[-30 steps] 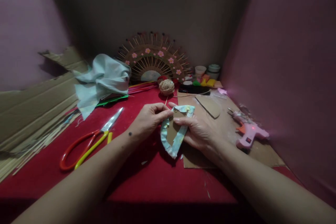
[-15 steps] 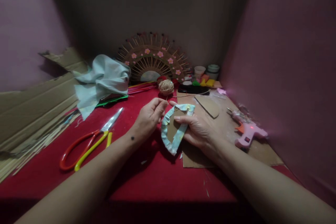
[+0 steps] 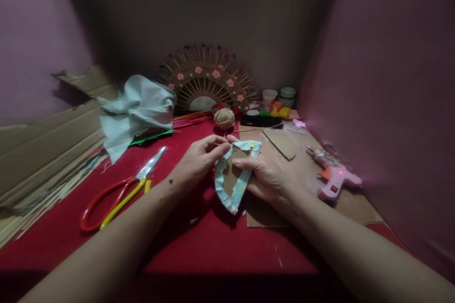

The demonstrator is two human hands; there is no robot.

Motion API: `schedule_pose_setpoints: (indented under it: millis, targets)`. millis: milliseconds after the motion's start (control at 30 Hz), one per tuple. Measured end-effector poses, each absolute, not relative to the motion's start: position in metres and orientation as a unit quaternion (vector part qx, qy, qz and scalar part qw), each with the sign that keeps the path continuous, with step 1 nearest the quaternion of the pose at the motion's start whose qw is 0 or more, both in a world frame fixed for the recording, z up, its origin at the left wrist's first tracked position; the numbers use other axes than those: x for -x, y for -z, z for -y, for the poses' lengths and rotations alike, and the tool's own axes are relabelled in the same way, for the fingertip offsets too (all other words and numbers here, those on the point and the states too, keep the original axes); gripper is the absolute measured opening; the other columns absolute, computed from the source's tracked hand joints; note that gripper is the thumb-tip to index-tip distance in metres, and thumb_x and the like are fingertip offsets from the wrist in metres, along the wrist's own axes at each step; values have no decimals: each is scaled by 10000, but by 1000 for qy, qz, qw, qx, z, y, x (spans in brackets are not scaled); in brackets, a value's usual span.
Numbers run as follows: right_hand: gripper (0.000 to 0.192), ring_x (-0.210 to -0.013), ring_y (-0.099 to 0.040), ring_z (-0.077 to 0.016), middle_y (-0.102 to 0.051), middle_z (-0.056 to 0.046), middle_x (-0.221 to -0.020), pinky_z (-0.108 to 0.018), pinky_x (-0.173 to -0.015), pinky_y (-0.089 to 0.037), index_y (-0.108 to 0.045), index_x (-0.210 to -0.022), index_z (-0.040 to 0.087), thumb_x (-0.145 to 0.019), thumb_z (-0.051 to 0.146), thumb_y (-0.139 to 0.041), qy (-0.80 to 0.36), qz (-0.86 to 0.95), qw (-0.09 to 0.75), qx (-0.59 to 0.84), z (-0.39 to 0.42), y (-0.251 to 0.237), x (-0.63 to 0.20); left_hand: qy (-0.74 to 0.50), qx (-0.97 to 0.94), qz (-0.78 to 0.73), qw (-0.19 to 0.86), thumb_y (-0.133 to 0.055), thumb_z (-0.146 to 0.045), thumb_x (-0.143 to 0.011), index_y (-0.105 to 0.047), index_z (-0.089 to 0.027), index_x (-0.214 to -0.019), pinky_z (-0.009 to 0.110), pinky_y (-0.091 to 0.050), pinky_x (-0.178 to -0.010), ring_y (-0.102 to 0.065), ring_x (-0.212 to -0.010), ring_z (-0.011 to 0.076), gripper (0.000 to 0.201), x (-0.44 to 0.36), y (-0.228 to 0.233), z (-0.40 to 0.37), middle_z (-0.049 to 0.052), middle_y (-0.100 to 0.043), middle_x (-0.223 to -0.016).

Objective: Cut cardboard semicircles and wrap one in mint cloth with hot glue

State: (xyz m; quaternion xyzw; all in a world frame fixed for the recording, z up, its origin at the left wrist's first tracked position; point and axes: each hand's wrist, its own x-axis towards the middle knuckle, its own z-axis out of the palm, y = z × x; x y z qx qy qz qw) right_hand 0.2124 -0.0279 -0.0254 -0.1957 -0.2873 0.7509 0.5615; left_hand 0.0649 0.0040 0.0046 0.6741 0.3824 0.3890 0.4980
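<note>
Fabric wraps most of the rim of the cardboard heart (image 3: 232, 177), which sits at the centre of the frame, lifted just above the red table (image 3: 199, 241); the floral cloth edging (image 3: 221, 188) is folded over the left curve, the lower point and the upper right lobe, while the brown middle shows bare. The right hand (image 3: 266, 177) is closed on the heart's right side, thumb laid across the cardboard face; the left hand (image 3: 199, 161) pinches the cloth at the upper left lobe between thumb and fingertips, so that stretch looks like the part not yet stuck down. Judging by this, the covering seems well past halfway, with the top edge left to finish. A pink glue gun (image 3: 334, 181) lies at the right on a cardboard sheet (image 3: 270, 215); orange-handled scissors (image 3: 117, 194) lie at the lower left; a twine ball (image 3: 224, 118) and a stick fan (image 3: 208, 83) sit above centre; pale cloth (image 3: 138, 109) is heaped at the upper left.
</note>
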Motion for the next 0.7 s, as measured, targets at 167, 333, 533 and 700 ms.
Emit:
schedule_pose_setpoints:
  millis: [167,333,533,700]
  targets:
    - [434,-732,-622,-150,-685,0,-858,-366,-831,-496,-623,-992,191,-598,12,-655,-752,282,559,206,30,25,-208,-412,-718,-387,407,-639,-361,-810,-743,-161,-897,263,-481,-720,-626,-801,172,242,-64,-9,-2,47,-714,-861]
    - [360,-747,-630,-169,-674,1,-816,-370,-814,-516,-614,-899,188,-580,29,-664,-751,298,552,207,32,27,-205,-436,-760,-358,323,-646,-275,-810,-763,-166,-858,262,-494,-757,-646,-828,173,167,-68,-3,-1,53,-718,-888]
    - [335,-793,-643,-187,-659,5,-781,-384,-839,-519,-601,-897,187,-598,47,-659,-755,298,547,205,32,29,-204,-456,-808,-296,227,-559,-244,-887,-747,-163,-922,226,-505,-781,-661,-857,150,208,-65,5,1,53,-705,-932]
    - [362,-808,-644,-181,-662,7,-806,-393,-867,-511,-594,-945,190,-622,33,-640,-754,296,547,210,32,28,-207,-421,-866,-241,120,-380,-298,-982,-703,-115,-1093,252,-505,-869,-647,-976,172,387,-58,5,0,97,-688,-1040]
